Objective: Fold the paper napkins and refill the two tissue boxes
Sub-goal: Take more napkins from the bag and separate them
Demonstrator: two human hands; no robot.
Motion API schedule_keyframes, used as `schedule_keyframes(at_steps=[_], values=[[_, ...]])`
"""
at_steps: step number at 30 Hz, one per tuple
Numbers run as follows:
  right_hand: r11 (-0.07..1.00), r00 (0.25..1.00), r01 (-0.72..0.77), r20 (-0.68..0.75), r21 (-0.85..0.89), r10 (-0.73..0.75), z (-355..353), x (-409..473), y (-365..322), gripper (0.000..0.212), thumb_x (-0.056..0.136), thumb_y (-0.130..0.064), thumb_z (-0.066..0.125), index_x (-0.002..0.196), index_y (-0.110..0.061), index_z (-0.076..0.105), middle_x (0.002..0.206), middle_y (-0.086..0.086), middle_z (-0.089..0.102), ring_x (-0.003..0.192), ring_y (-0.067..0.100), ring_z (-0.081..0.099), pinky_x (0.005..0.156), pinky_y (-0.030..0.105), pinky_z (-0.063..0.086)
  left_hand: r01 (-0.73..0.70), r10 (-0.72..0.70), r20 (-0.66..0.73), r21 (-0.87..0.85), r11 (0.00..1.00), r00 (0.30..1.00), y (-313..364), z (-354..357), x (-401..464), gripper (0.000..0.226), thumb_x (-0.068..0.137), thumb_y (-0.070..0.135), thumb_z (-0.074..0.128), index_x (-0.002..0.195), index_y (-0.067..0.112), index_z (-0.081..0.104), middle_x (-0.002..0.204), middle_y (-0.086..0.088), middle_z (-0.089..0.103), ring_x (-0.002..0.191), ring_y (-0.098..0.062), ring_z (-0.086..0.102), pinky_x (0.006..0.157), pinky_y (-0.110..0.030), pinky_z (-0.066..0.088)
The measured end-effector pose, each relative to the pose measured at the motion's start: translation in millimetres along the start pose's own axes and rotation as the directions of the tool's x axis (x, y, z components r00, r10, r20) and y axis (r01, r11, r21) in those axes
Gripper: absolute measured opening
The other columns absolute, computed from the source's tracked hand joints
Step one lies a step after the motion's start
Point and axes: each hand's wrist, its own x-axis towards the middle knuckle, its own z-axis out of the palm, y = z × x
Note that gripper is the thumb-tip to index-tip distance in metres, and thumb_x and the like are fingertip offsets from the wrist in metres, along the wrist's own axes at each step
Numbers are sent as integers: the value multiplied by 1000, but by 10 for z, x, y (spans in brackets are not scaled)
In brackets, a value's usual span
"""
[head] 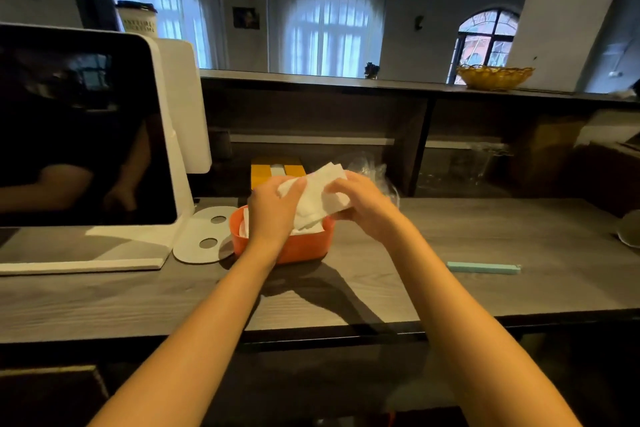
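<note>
Napkins sit pinched in our left hand and right hand, both grips curled round the stack, directly above the orange box on the worktop, left hand nearer it.

Dim room; you get cool daylight from curtained windows behind counter. Your forearms cast dark shadows on grey counter. Dark screen mirrors reflections. Wide-angle bends edges; background soft, slightly noisy
</note>
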Motion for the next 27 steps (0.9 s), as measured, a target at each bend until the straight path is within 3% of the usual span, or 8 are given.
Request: schedule_keyframes(at_steps=[3,8,12,17,19,21,24,27], values=[[997,996,2,87,-74,5,218,187,-81,18,91,-4,62,101,-19,63,113,6,62,101,22,62,90,35,58,122,-122,7,12,992,992,-101,-278,162,27,99,35,60,117,17,70,95,9,63,88,-7,61,65,-24,53],[986,995,-98,-27,-135,95,577,643,-39,18,90,-7,67,108,-8,68,117,10,63,100,22,62,86,34,58,207,-246,161,225,952,956,-340,-566,353,25,96,31,67,92,8,76,93,-11,71,87,-23,65,68,-35,54],[945,981,-186,2,-268,193,851,805,73,40,92,-9,68,130,-5,55,114,11,60,98,25,60,63,28,54,190,-292,191,424,886,937,-516,-636,443,30,90,27,74,78,0,71,74,-17,62,68,-26,62,62,-34,49],[849,979,-187,-24,-494,202,1004,853,187,33,91,-16,71,121,-7,59,110,13,64,92,24,61,80,34,58,67,-277,226,651,756,934,-580,-678,434,23,87,29,75,103,12,71,101,-5,68,92,-22,66,80,-36,55],[807,978,-190,-33,-558,207,1041,841,234,39,90,-17,72,126,-9,58,109,12,63,92,24,60,71,30,56,22,-160,178,600,800,971,-582,-690,410,35,92,23,71,125,17,65,118,-4,66,106,-22,63,84,-30,50],[790,985,-149,-16,-594,174,1060,821,271,47,91,-16,71,134,-10,55,108,10,61,93,23,59,65,26,52,-12,-85,189,462,887,978,-538,-679,409,28,98,21,63,126,18,65,121,-4,66,105,-19,63,82,-25,51],[757,997,-57,3,-651,78,1044,812,289,42,93,-16,68,133,-8,58,114,12,64,100,25,62,70,27,53,258,-303,327,174,950,895,-423,-624,441,26,106,27,45,123,16,62,123,-10,65,95,-20,65,77,-28,57],[809,989,14,-109,-588,-97,957,827,220,26,95,-16,64,118,-5,67,113,13,68,92,22,65,76,31,56,433,-485,437,220,874,757,-419,-592,515,47,109,42,30,140,13,49,135,-17,58,114,-29,62,103,-45,51]])
